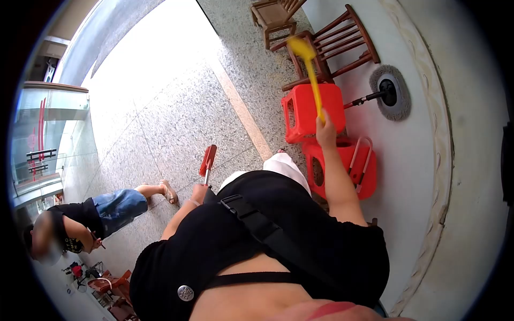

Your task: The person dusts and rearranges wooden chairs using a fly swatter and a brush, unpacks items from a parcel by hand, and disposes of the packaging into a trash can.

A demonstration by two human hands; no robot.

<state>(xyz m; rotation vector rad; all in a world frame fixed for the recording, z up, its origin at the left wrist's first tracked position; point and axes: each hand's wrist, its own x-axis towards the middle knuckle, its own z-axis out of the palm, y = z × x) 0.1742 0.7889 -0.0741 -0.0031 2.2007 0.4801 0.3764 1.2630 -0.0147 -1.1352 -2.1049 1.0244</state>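
My left hand (200,193), partly hidden behind my black top, is closed around the handle of a red brush (209,158) with a greyish neck, held over the floor. On the other side, my right arm reaches forward. My right hand (326,131) grips the end of a long yellow tool (315,80) with a broad head, blurred by motion, so its exact kind is unclear. That tool passes in front of a red plastic stool (325,105) and a wooden chair (342,43).
A grey mop (396,99) leans by the wall. Another red stool (367,168) stands near my right arm, and a smaller wooden chair (272,17) farther off. A person (101,214) in denim shorts is at the left, near a glass case (48,128).
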